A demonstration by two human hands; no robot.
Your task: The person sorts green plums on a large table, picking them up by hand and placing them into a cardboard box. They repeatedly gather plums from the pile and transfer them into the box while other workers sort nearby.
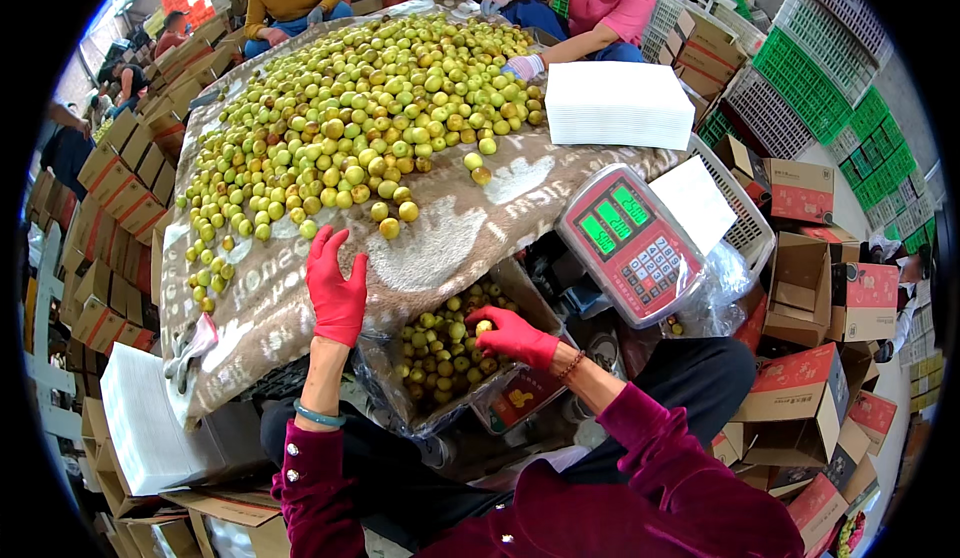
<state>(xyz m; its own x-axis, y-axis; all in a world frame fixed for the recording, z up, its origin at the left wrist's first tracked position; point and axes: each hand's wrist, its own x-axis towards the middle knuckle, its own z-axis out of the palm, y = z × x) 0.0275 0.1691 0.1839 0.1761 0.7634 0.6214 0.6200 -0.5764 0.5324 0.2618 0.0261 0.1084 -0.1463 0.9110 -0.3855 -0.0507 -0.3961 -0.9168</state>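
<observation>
A wide heap of green jujubes, many with brown patches, covers the brown patterned blanket on the table. My left hand, in a red glove, is over the blanket at the heap's near edge, fingers apart and nothing in them. Below the table edge stands a plastic-lined carton partly filled with more jujubes. Over its right side, my red-gloved right hand has one pale jujube at its fingertips.
A digital scale with lit displays stands right of the carton, beside a white plastic basket. White stacked sheets lie behind it; another white stack is at left. Two people sit across the table. Cartons crowd the right.
</observation>
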